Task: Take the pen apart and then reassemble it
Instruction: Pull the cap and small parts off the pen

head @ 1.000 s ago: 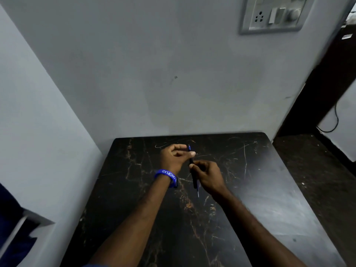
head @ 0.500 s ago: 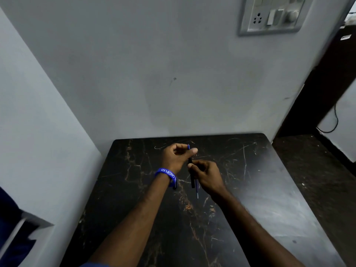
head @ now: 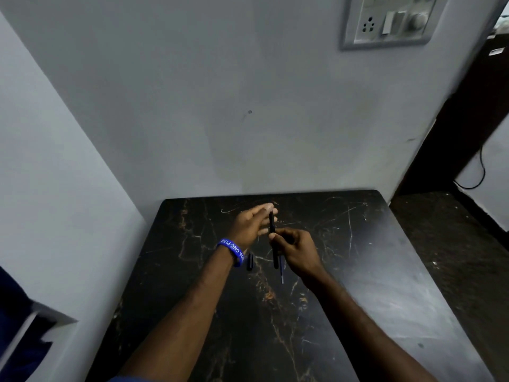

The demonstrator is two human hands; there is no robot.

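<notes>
A thin dark pen barrel (head: 272,238) stands nearly upright over the black marble table (head: 358,271). My right hand (head: 298,250) is pinched around its middle. Below that hand a thin blue part (head: 281,272) of the pen sticks out downward. My left hand (head: 249,227), with a blue wristband (head: 232,250), is just left of the barrel's top, fingers stretched out and apart, holding nothing. A small dark pen piece (head: 250,261) is under my left wrist, just above or on the table; which one I cannot tell.
The table fits into a corner of grey walls at the back and left. A switch and socket panel (head: 385,20) hangs on the back wall, upper right. Dark floor (head: 454,244) and a black cable (head: 480,172) are to the right.
My left hand has let go of the pen's top end and spread its fingers. A small dark piece now shows below my left wrist. My right hand still holds the barrel.
</notes>
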